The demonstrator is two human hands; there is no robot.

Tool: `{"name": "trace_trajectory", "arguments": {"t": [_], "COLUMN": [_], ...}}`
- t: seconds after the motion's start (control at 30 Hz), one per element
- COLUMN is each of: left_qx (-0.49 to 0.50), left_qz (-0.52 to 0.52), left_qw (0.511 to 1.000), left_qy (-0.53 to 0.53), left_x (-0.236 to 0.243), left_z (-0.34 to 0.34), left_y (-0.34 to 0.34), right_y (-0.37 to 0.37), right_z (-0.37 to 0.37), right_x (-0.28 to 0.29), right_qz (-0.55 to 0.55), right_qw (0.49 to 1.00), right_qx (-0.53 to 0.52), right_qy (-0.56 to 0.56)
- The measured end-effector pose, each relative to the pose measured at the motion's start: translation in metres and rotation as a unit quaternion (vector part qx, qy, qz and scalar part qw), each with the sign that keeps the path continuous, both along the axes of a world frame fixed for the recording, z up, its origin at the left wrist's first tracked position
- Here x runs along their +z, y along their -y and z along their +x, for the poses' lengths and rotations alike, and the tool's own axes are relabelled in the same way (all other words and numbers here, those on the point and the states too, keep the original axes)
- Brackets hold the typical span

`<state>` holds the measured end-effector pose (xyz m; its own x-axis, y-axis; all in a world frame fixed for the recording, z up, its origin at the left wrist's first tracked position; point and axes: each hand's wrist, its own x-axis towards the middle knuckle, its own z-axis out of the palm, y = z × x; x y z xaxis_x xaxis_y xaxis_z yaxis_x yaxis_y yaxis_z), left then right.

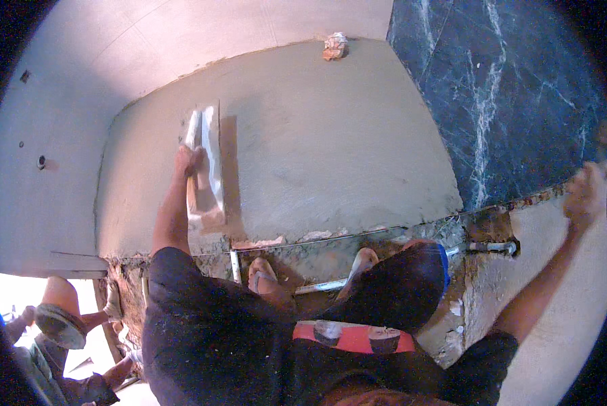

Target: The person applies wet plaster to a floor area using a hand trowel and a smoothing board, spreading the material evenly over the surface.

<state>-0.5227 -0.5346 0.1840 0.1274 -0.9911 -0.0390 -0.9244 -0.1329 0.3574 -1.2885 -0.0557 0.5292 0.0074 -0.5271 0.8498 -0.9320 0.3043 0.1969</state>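
My left hand [189,160] is closed round the handle of a long, flat plastering float [215,145]. The float lies on a smooth bed of grey mortar [330,149], toward its left side, and casts a shadow to its right. Streaks of pale mortar cover the float's face. Far out to the right, my right hand [584,196] is at the near edge of a dark, white-veined stone slab [493,88]. Its fingers are blurred, so their grip is unclear. The slab borders the mortar on the right.
A broken lump [334,46] sits at the mortar's far edge. Below the near edge, my feet [261,274] stand among rubble with a white pipe [320,287] and an elbow pipe [500,247]. Pale walls [53,162] enclose the left and far sides. Another person [59,331] is at lower left.
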Motion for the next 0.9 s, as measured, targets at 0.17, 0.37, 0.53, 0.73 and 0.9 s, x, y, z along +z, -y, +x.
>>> {"name": "trace_trajectory", "arguments": {"t": [0.17,0.37,0.53,0.73,0.9], "left_qx": [0.0,-0.002,0.026,0.085,0.062], "left_qz": [0.033,-0.018,-0.057,0.031,0.077], "left_qw": [0.997,0.952,0.891,0.751,0.622], "left_qy": [-0.073,-0.305,-0.449,-0.655,-0.776], "left_x": [0.077,0.08,0.033,0.041,0.066], "left_z": [-0.029,-0.062,-0.106,-0.159,-0.172], "left_y": [-0.009,-0.046,-0.092,-0.138,-0.155], "right_y": [0.101,0.178,0.23,0.296,0.309], "right_z": [0.113,0.231,0.291,0.384,0.467], "right_x": [-0.17,-0.215,-0.212,-0.227,-0.256], "right_qz": [0.188,0.343,0.429,0.424,0.372], "right_qw": [0.964,0.765,0.664,0.658,0.685], "right_qx": [0.157,0.209,0.237,0.306,0.325], "right_qy": [0.1,0.503,0.565,0.541,0.535]}}
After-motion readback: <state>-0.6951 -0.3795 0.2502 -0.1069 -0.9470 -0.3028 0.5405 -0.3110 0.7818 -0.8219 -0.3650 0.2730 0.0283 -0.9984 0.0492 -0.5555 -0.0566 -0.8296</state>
